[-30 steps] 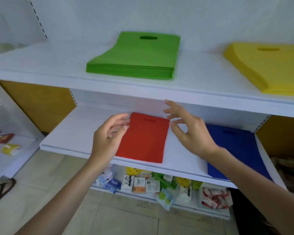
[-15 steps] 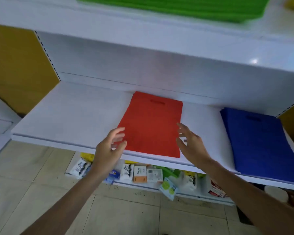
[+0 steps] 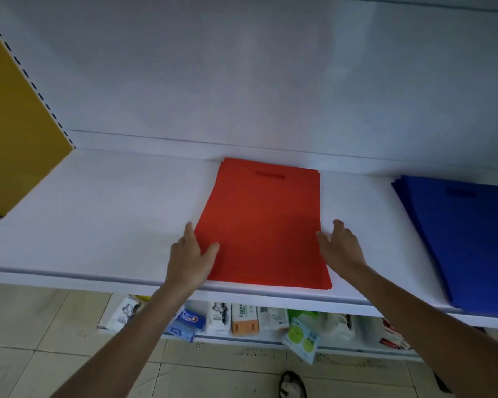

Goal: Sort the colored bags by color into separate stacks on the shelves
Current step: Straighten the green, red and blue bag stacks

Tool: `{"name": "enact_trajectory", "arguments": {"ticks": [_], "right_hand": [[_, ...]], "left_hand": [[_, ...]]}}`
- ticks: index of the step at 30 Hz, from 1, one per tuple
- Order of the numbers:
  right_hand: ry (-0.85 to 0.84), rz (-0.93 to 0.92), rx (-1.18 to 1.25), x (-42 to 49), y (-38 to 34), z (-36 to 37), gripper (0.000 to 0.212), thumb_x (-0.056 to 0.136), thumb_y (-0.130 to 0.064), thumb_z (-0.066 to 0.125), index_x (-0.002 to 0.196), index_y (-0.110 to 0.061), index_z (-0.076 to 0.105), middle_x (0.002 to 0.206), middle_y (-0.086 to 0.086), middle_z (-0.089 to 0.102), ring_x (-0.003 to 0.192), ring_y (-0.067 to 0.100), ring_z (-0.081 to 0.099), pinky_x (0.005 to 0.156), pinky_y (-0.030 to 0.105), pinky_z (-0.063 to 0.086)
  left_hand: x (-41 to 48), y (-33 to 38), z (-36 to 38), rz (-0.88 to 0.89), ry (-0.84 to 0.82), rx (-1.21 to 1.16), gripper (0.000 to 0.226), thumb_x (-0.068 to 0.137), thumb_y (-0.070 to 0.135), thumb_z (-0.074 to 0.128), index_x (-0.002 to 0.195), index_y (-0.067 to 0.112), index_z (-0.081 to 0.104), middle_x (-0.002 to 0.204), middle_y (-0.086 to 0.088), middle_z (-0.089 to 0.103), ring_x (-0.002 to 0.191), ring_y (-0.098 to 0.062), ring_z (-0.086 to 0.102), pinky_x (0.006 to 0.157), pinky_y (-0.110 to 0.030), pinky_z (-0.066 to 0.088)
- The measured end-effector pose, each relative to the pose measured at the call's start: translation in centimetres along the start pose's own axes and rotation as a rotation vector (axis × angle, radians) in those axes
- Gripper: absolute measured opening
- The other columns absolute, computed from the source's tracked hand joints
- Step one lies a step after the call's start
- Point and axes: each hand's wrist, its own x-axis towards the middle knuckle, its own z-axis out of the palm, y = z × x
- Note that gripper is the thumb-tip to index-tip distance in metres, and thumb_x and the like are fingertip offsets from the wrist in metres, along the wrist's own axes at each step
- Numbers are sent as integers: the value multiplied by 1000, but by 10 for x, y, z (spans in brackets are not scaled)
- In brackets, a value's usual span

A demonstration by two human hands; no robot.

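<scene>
The red bags [image 3: 263,225] are lying in 1 flat stack on the white shelf [image 3: 98,214]. The left hand [image 3: 189,259] is resting against the stack's left side, fingers straight, thumb lying on top. The right hand [image 3: 341,248] is sitting at the right side, fingers loose and spread. The blue bags [image 3: 466,242] are lying well apart, on the right.

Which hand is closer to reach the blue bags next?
Probably the right. The right hand lies between the red stack and the blue stack; the left hand touches the red stack's other edge.
</scene>
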Motion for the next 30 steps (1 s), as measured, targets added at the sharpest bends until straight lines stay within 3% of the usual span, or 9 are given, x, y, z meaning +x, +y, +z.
{"name": "enact_trajectory", "arguments": {"ticks": [3, 9, 17, 21, 25, 28, 30], "right_hand": [[-32, 8, 42, 4, -13, 3, 43, 95, -24, 41, 131, -2, 34, 123, 19, 50, 103, 33, 54, 73, 34, 45], [-75, -61, -23, 18, -10, -4, 42, 97, -28, 40, 132, -6, 34, 113, 14, 57, 90, 27, 59, 77, 39, 52], [-72, -47, 192, 58, -26, -14, 47, 94, -14, 41, 139, -6, 29, 105, 14, 57, 83, 26, 59, 69, 34, 51], [-96, -3, 283, 80, -34, -17, 48, 92, -9, 37, 138, -3, 28, 90, 5, 49, 71, 16, 53, 60, 27, 44], [-85, -35, 254, 93, -28, -17, 54, 91, -14, 42, 141, -7, 26, 100, 8, 57, 82, 21, 58, 70, 32, 49], [-71, -67, 260, 99, -23, -15, 56, 91, -16, 45, 142, -9, 26, 108, 8, 55, 85, 19, 54, 71, 32, 47], [-80, -83, 300, 102, -23, -15, 52, 91, -16, 45, 141, -13, 29, 115, 8, 56, 81, 15, 52, 69, 28, 44]], "left_hand": [[1, 7, 1, 54, -64, 58, 77, 90, 44, 48, 147, 20, 3, 136, -9, 47, 121, -28, 48, 101, -43, 42], [13, 11, -18, 121, -69, 213, 60, 92, 45, 44, 143, 22, 22, 125, -5, 56, 107, -22, 57, 88, -31, 45], [59, 43, -10, -85, -36, -227, 63, 90, 40, 50, 143, 14, 30, 143, -8, 41, 131, -26, 39, 104, -35, 30], [73, 62, 1, -131, -21, -324, 63, 87, 41, 55, 139, 11, 36, 140, -8, 45, 127, -26, 43, 93, -30, 33], [81, 65, 10, -130, 7, -337, 59, 87, 39, 56, 136, 11, 39, 135, -7, 48, 122, -25, 46, 85, -27, 31], [85, 69, 17, -101, 19, -359, 64, 83, 41, 59, 137, 13, 38, 135, -6, 48, 124, -26, 45, 93, -30, 34], [86, 72, 19, -82, 14, -357, 65, 72, 49, 60, 127, 17, 49, 124, -4, 56, 118, -26, 50, 97, -33, 39]]}}
